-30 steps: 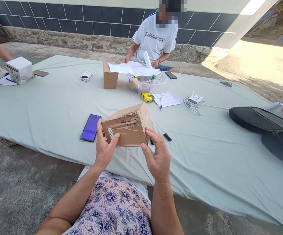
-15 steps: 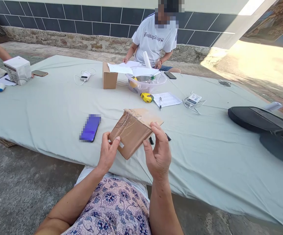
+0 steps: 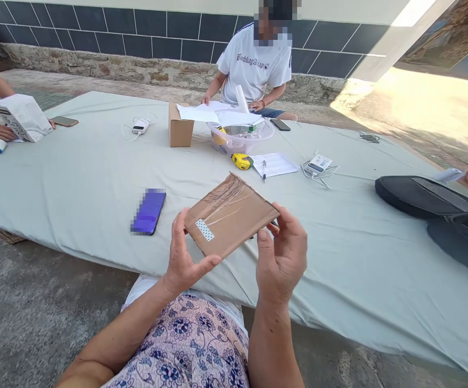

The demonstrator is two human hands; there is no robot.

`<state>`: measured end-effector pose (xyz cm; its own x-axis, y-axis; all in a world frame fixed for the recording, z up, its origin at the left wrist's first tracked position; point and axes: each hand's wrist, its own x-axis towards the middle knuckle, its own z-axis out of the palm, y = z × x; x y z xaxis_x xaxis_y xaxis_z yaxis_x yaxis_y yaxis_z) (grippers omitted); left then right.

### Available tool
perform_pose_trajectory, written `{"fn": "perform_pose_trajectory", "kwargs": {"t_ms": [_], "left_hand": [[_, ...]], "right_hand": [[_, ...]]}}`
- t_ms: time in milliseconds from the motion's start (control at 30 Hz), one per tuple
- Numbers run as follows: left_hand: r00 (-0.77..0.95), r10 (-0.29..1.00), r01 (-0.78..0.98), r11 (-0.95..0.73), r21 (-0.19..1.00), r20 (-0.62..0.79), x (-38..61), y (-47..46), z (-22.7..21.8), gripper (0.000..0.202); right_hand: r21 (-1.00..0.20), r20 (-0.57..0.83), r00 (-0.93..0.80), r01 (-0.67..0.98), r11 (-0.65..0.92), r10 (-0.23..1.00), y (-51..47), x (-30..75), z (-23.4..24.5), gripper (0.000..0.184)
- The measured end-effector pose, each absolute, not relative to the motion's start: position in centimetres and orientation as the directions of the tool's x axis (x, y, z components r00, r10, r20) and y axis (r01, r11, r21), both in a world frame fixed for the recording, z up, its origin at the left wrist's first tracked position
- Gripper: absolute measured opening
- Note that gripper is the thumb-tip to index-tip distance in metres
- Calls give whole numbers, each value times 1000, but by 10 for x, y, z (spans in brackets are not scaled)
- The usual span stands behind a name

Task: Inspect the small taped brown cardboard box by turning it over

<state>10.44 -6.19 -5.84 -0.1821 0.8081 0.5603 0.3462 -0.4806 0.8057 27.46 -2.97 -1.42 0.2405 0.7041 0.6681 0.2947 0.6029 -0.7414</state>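
Observation:
I hold a small brown cardboard box (image 3: pixel 231 214), sealed with clear tape and bearing a small white sticker, in the air above the near edge of the sheet-covered surface (image 3: pixel 339 258). My left hand (image 3: pixel 185 260) grips its lower left corner, thumb under the front edge. My right hand (image 3: pixel 281 253) grips its right corner with curled fingers. A broad taped face of the box is turned up toward me. A purple phone (image 3: pixel 149 211) lies on the sheet just left of the box.
Across the sheet a person in a white T-shirt (image 3: pixel 254 62) handles papers beside a second cardboard box (image 3: pixel 179 126), a clear bowl (image 3: pixel 240 137), a yellow tape measure (image 3: pixel 242 160) and a paper with a pen (image 3: pixel 274 164). Another person's hands hold a white box (image 3: pixel 21 116) far left. Black bags (image 3: pixel 424 196) lie right.
I have turned the box over in both hands, so a broad taped face now points up. My right hand shifted right along it. The person at far left tipped the white box.

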Motion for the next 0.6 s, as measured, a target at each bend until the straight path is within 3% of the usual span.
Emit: {"fn": "perform_pose_trajectory", "kwargs": {"t_ms": [100, 200, 300, 467, 600], "left_hand": [[-71, 667, 460, -638, 618, 742, 104, -58, -59, 125], [-59, 591, 540, -659, 523, 805, 107, -55, -58, 127], [-86, 632, 554, -612, 564, 770, 108, -56, -57, 130], [-102, 679, 565, -562, 604, 727, 105, -58, -56, 124], [-88, 671, 529, -594, 606, 736, 103, -57, -56, 122]], "right_hand": [[-795, 607, 326, 253, 552, 725, -32, 274, -13, 45], [-786, 616, 309, 290, 545, 724, -32, 274, -13, 47], [-707, 682, 160, 391, 589, 714, -34, 276, -13, 65], [-515, 704, -142, 572, 638, 696, -37, 281, -11, 121], [-489, 687, -200, 584, 648, 698, -39, 283, -8, 131]]}}
